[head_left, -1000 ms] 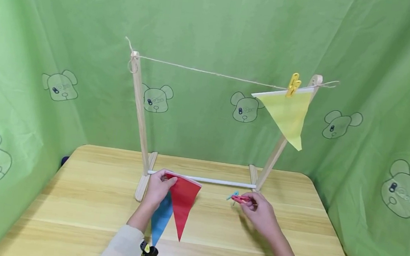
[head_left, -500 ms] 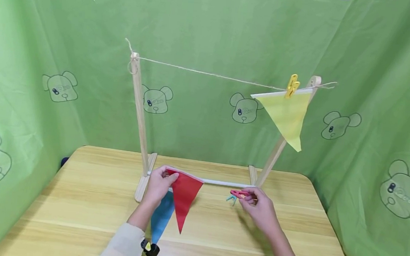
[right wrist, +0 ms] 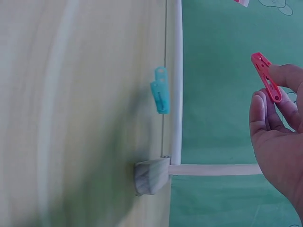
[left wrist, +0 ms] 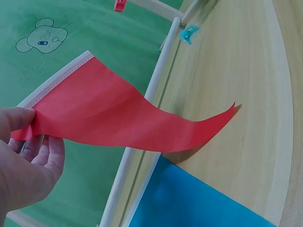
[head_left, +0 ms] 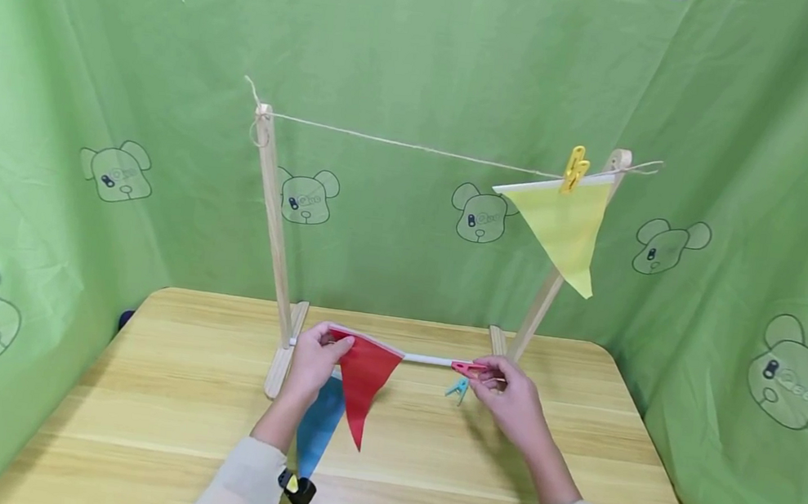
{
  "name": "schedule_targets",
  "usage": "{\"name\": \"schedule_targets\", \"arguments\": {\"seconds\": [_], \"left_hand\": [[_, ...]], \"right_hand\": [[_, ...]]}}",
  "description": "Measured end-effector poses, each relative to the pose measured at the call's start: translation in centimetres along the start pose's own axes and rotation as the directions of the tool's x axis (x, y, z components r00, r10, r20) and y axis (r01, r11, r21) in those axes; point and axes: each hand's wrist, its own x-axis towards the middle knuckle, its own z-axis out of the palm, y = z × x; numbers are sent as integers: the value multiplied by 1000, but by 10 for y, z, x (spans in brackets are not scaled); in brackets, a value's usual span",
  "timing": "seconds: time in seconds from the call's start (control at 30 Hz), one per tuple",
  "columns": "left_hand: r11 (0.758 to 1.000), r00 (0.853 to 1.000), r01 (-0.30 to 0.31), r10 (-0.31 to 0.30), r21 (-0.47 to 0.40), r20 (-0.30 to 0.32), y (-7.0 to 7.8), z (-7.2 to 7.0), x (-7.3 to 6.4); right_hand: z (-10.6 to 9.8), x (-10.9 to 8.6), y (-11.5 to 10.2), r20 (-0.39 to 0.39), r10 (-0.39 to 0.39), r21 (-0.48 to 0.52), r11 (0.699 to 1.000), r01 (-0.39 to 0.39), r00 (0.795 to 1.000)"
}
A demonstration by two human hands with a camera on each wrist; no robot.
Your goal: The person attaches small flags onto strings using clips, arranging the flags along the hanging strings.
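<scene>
My left hand [head_left: 315, 364] pinches a red triangular pennant [head_left: 367, 375] by one end of its white-edged top, its point hanging down. In the left wrist view the pennant [left wrist: 118, 113] curves toward the tabletop. A blue pennant [head_left: 320, 428] lies on the table below, partly covered by the left arm and the red pennant. My right hand [head_left: 510, 390] pinches a red clothespin [head_left: 466, 369] between thumb and fingers; the right wrist view shows the clothespin [right wrist: 266, 77] held up over the table. Close under it, a blue clothespin [head_left: 459, 388] rests on the table.
A wooden stand with a left post [head_left: 274, 226] and a right post [head_left: 538, 315] carries a string [head_left: 415, 146]. From the string's right end hangs a yellow pennant [head_left: 565, 228], clipped by a yellow clothespin [head_left: 575, 170]. A white rod [head_left: 429, 360] joins the stand's feet on the table.
My right hand has risen and moved slightly with the red clothespin, uncovering the blue one below. The left hand has lifted the red pennant a little.
</scene>
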Motion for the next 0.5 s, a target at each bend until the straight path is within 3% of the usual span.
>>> {"name": "schedule_targets", "arguments": {"seconds": [0.5], "left_hand": [[997,997,-71,71,-10,5,12,-1,-2]], "right_hand": [[-8,10,-19,-3,-22,3,1000,22,1000]]}}
